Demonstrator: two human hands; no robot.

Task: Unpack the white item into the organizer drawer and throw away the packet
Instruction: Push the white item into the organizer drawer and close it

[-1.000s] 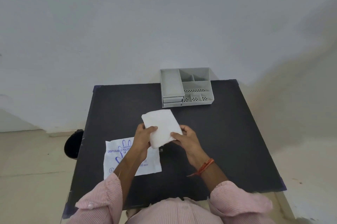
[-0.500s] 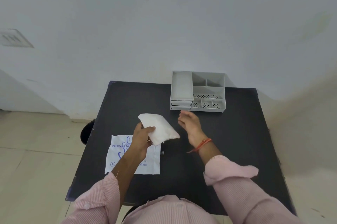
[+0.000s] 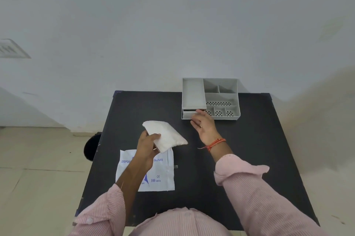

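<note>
Right hand point(image 3: 204, 126) has reached the organizer point(image 3: 211, 99) on black table point(image 3: 249, 139).

A single wide-angle view, worn on the person's head, looks forward and steeply down across a black table point(image 3: 240, 159) toward a pale wall — the wearer's own chest and pink sleeves fill the bottom edge. The table's near edge lies just under the lens, while the grey organizer point(image 3: 221, 97) at the far edge sits well off by the wall. There is only this one view — nothing overlaps with another.
</note>
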